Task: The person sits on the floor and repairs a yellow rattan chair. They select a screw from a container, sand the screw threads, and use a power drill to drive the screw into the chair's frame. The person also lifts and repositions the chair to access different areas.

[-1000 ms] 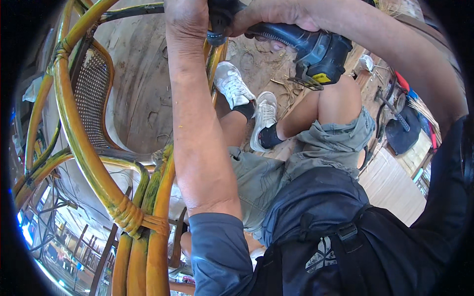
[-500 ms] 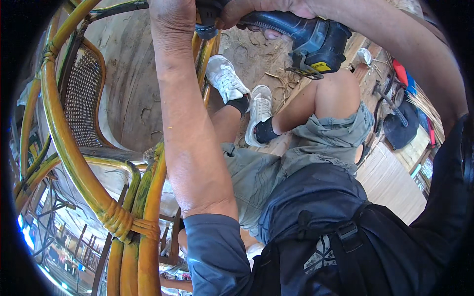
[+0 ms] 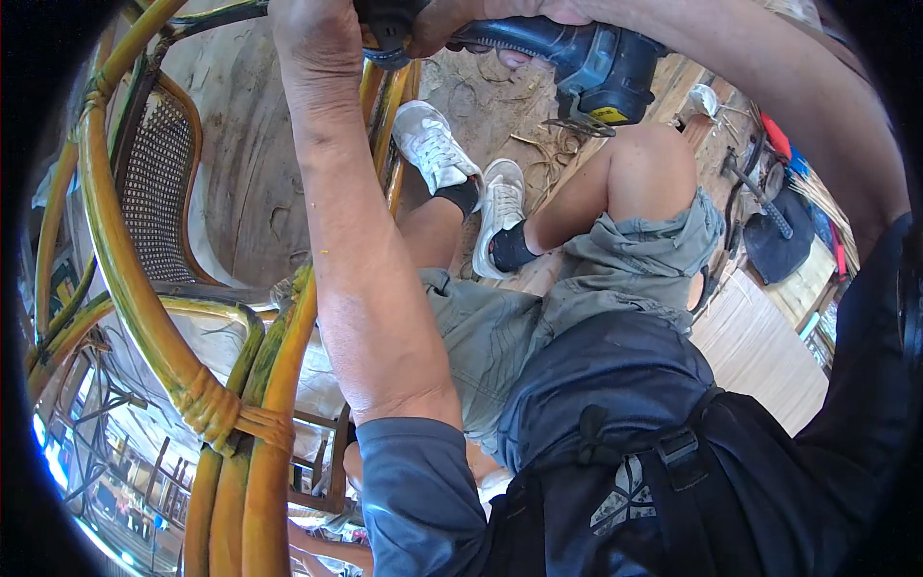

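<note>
A blue-and-black cordless drill (image 3: 577, 48) lies across the top of the picture, its battery end toward the right. My right hand (image 3: 562, 10) is closed around its ribbed handle, with fingertips showing beneath the grip. The drill's head, at the left, is partly cut off by the upper edge. Beside that head is my left hand (image 3: 312, 14), of which only the wrist and heel show; its fingers are out of the picture. Below and left of my left forearm stands a yellow-green rattan frame (image 3: 135, 260), its poles bound together with wrapped cane.
A woven cane panel (image 3: 163, 183) sits inside the rattan frame. My shoes (image 3: 437, 144) rest on the worn wooden floor. At the right are a hammer (image 3: 760, 197), a dark flat piece (image 3: 781, 240), a bundle of thin sticks (image 3: 827, 207) and a pale board (image 3: 760, 346).
Both hands and the drill have shifted slightly left and up in the picture. The near rattan poles also appear a little farther left. My right hand keeps its grip on the drill.
</note>
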`<state>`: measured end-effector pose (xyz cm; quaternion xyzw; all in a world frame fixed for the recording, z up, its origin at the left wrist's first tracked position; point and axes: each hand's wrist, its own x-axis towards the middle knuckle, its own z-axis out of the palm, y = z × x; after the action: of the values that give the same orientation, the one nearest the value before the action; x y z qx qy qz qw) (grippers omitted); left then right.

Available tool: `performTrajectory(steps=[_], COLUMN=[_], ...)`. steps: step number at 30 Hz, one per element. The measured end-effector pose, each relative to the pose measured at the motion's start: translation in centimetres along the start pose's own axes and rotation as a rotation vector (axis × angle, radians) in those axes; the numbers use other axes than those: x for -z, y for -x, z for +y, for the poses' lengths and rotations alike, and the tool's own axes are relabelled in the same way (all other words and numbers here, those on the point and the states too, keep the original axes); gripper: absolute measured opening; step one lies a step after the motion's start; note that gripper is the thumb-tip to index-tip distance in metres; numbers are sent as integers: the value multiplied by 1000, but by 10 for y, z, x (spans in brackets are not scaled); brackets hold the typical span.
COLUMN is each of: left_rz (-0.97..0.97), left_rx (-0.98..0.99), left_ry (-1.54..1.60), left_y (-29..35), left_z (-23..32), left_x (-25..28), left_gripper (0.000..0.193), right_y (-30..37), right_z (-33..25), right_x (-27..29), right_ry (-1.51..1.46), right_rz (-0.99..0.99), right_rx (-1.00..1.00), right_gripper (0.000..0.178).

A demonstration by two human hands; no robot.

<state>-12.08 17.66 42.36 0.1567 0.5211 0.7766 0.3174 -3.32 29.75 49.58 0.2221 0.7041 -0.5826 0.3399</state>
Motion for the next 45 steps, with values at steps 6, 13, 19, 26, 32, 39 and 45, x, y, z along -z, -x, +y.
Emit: performTrajectory(steps=[6,13,19,26,32,39,45], left_rz=[39,173,211,313,426,524,545], left_rx=[-102,-328,-240,-328,-349,-148,-65], left_ry=[-41,-530,-407,-427,-468,-500,-318], left_y=[23,69,95,118,129,147,151], left_z=[-3,-18,-24,-27,-28,-15,-9], left_x=[6,30,20,13,0,-14,-14], left_gripper=[42,44,54,56,52,40,34], right_y=[-3,-19,-12,-2,-5,-5,-10], right_z=[9,18,28,19,22,32,27], right_x=[-18,-44,-56,-58,-51,-56,-61], right_ry=[143,438,555,450,422,499,524], right_rz=[152,175,236,59,-90,-53,-75], right_rx=[38,-35,-13,-118,-198,-80,-119], right_gripper=[28,30,33,30,43,52,52])
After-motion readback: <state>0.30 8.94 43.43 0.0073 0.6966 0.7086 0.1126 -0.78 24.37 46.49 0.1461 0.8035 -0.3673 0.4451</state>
